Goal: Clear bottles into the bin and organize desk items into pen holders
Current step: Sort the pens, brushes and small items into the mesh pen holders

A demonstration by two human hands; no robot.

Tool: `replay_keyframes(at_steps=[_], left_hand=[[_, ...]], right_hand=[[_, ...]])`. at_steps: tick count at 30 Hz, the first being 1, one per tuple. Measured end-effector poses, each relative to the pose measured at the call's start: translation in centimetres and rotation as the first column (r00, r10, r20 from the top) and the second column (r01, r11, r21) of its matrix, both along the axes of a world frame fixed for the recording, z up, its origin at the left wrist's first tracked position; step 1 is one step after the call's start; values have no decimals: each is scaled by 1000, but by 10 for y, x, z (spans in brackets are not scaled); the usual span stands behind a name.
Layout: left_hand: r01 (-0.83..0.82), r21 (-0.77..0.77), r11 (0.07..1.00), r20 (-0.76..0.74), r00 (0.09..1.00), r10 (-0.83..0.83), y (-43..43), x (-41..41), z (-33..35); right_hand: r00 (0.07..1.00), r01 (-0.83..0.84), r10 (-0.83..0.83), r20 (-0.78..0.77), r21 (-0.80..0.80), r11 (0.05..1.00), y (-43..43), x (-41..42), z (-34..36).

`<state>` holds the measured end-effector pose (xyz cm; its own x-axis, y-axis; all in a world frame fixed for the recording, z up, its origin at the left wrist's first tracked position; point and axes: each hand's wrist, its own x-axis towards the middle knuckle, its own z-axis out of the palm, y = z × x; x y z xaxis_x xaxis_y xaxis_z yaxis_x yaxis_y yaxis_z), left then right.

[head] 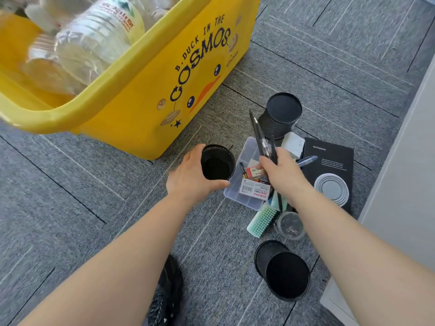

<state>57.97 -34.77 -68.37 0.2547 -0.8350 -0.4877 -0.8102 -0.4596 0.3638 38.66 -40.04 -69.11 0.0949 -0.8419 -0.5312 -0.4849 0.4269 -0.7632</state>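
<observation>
Sorting pens into a holder on the grey carpeted floor [70,184], beside a yellow bin [146,97].

Holding a black mesh pen holder [217,162] mouth up near the bin's near corner, left hand [190,175] fingers [199,149] curled round it. Gripping a bunch of dark pens [260,137] in the closed right hand [280,170], over a clear tray [244,151] with a sticker [255,190] partly reading "24/6". On the bin wall: "B.DUCK IN THE COSMOS". Inside it, clear bottles [94,38]. Right of the tray, a black book [329,161] marked "NOTEBOOK". Tipped on the floor, two spare holders [280,116].
</observation>
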Motion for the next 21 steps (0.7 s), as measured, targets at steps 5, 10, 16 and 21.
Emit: replay_keyframes(at_steps=[5,10,16,21], left_hand=[[-38,-5,999,-139,990,37,10,2,-5],[-93,-35,995,-237,968,82,18,3,-6],[-163,-36,986,-290,946,146,25,1,-8],[-206,-45,977,-321,930,181,24,-1,-12]], right_hand=[[963,-244,237,127,39,969,5,13,23],[904,-420,424,-50,80,904,6,18,35],[852,-487,511,-117,185,854,5,10,38],[936,-344,348,-48,74,936,1,18,39]])
